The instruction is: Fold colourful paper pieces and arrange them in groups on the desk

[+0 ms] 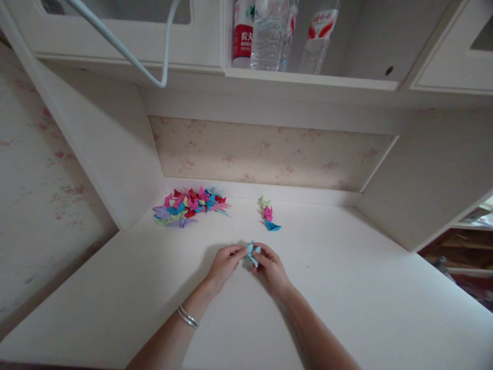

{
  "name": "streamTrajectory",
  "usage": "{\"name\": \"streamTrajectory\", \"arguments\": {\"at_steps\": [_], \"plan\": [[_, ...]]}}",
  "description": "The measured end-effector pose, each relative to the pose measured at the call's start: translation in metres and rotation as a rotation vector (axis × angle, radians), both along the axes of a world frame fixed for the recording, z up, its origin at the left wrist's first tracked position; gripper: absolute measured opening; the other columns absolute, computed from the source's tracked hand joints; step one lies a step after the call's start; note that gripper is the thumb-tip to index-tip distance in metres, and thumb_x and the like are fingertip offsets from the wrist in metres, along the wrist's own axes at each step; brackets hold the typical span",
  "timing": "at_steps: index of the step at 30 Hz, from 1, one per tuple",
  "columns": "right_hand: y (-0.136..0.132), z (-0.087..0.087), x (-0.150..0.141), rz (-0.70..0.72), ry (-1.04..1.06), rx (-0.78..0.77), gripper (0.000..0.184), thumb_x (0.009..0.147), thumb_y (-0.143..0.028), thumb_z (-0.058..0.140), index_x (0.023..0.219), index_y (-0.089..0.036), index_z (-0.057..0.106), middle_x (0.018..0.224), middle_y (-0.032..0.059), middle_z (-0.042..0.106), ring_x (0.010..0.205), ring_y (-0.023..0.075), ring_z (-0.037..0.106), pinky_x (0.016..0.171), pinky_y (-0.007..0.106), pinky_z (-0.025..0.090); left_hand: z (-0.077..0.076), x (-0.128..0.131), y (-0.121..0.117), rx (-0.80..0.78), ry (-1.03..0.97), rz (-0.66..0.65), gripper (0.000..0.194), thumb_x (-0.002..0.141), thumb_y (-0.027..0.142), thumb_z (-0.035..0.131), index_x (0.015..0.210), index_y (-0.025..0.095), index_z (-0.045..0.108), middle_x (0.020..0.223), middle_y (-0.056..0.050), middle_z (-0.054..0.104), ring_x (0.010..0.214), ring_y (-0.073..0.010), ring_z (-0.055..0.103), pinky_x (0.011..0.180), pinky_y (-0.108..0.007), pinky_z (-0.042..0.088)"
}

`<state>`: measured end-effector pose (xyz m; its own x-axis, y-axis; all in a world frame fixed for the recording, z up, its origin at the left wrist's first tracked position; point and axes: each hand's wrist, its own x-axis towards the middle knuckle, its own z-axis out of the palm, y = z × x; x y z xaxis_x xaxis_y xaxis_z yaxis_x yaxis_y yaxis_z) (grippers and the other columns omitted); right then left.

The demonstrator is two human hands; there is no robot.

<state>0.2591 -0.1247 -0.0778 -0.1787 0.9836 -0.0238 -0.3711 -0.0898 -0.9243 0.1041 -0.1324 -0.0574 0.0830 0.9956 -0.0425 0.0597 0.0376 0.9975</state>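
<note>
Fingers (239,252) of both hands pinching light-blue folded paper (252,252), small, angular, pointed.

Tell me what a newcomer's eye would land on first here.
Probably the heap of brightly coloured folded paper pieces at the back left of the white desk. Next, likely the pale blue folded paper held between the left hand and right hand near the middle, then the clear bottles on the shelf above.

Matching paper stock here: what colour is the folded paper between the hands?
Light blue, head view.
</note>
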Motion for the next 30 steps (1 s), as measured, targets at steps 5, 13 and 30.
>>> {"name": "streamTrajectory", "arguments": {"at_steps": [5, 13, 30], "plan": [[-0.001, 0.0, 0.0, 0.003, -0.012, 0.001, 0.037, 0.07, -0.042, 0.076, 0.099, -0.021, 0.068, 0.071, -0.0014, 0.06, 0.053, 0.0097, 0.05, 0.049, 0.025, 0.04, 0.003, 0.0, 0.0, -0.03, -0.007, 0.001, 0.055, 0.072, 0.06, 0.064, 0.094, 0.011, 0.072, 0.049, 0.007, 0.036, 0.047, -0.0077, 0.029, 0.045, -0.023, 0.019], [-0.004, 0.006, -0.001, 0.011, -0.095, 0.03, 0.033, 0.072, -0.042, 0.074, 0.096, -0.02, 0.069, 0.068, -0.0012, 0.06, 0.054, 0.0099, 0.049, 0.051, 0.025, 0.04, 0.008, 0.003, -0.002, -0.014, -0.012, 0.041, 0.044, 0.072, 0.051, 0.067, 0.09, 0.012, 0.075, 0.047, 0.004, 0.046, 0.049, -0.0094, 0.034, 0.048, -0.024, 0.023], [-0.009, 0.017, -0.004, -0.015, -0.121, 0.008, 0.037, 0.065, -0.044, 0.079, 0.091, -0.02, 0.07, 0.065, -0.0009, 0.06, 0.053, 0.0102, 0.047, 0.05, 0.025, 0.037, 0.009, 0.004, -0.003, 0.009, -0.031, 0.052, 0.042, 0.068, 0.051, 0.069, 0.085, 0.013, 0.076, 0.047, 0.002, 0.052, 0.053, -0.0132, 0.045, 0.05, -0.025, 0.026]]}}
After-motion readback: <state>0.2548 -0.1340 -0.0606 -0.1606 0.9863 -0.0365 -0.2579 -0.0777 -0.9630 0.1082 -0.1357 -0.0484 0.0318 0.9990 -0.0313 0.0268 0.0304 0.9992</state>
